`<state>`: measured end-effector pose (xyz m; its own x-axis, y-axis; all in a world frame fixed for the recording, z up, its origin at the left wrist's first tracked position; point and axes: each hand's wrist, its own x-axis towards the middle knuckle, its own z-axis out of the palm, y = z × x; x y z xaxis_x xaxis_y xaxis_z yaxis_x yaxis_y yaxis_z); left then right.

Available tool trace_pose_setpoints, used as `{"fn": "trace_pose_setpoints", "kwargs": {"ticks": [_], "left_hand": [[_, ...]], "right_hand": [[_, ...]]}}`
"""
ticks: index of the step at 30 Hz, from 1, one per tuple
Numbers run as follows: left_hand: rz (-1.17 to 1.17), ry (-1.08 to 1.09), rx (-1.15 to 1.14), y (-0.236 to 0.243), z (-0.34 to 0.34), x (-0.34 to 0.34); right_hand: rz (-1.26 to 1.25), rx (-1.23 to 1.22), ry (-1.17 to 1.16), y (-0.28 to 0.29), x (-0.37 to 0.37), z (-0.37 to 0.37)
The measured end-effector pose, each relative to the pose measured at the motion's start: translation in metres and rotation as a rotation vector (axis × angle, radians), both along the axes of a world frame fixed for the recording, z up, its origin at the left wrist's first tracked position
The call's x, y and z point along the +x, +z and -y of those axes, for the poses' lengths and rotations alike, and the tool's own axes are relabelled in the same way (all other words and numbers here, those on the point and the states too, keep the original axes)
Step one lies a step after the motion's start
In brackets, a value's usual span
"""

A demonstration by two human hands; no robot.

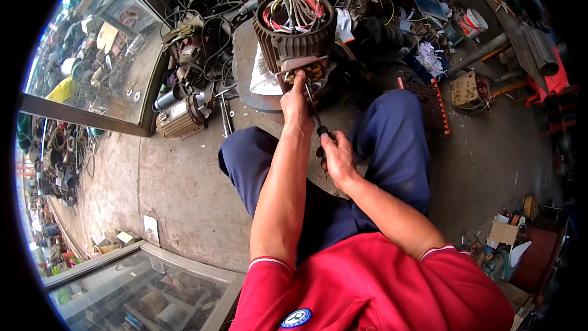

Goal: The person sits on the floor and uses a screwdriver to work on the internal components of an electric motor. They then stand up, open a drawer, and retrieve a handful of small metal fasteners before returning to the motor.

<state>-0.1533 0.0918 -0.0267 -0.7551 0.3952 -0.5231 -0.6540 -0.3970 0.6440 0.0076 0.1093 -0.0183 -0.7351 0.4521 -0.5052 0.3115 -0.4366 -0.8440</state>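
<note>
An electric motor housing point(294, 41) with red, white and pale wires sticking out of its top stands on a grey round base point(244, 73) with white cloth. At its near side is an open terminal box point(315, 72) with yellowish parts. My left hand point(296, 101) reaches into this box, fingers pinched at its parts; what they hold is too small to name. My right hand point(337, 156) grips the black handle of a screwdriver point(313, 104), whose shaft points up to the terminal box beside my left fingers.
Smaller motors point(180, 116), cables and metal rods lie at left, beside glass cabinets point(82, 119). At right are an orange-edged rack point(429, 107), a white bucket point(471, 23), a metal part point(465, 89) and scrap. My bent knees flank my arms on the concrete floor.
</note>
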Motion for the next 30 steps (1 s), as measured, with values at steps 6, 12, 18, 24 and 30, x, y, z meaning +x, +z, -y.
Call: {"fn": "trace_pose_setpoints", "kwargs": {"ticks": [6, 12, 18, 24, 30], "left_hand": [[0.01, -0.026, 0.028, -0.003, 0.002, -0.002], [-0.122, -0.104, -0.162, 0.009, 0.017, 0.015], [-0.132, -0.287, -0.092, 0.013, 0.025, 0.03], [-0.124, -0.242, -0.151, 0.001, 0.025, 0.025], [-0.118, -0.217, -0.167, 0.006, 0.022, 0.031]], "right_hand": [[-0.121, -0.79, -0.021, -0.003, 0.004, -0.016], [0.123, 0.237, 0.057, 0.009, -0.01, 0.002], [-0.211, -1.058, 0.097, -0.006, -0.002, -0.027], [0.019, 0.076, 0.029, 0.01, -0.006, 0.005], [0.012, -0.427, 0.029, 0.01, -0.003, -0.008]]}}
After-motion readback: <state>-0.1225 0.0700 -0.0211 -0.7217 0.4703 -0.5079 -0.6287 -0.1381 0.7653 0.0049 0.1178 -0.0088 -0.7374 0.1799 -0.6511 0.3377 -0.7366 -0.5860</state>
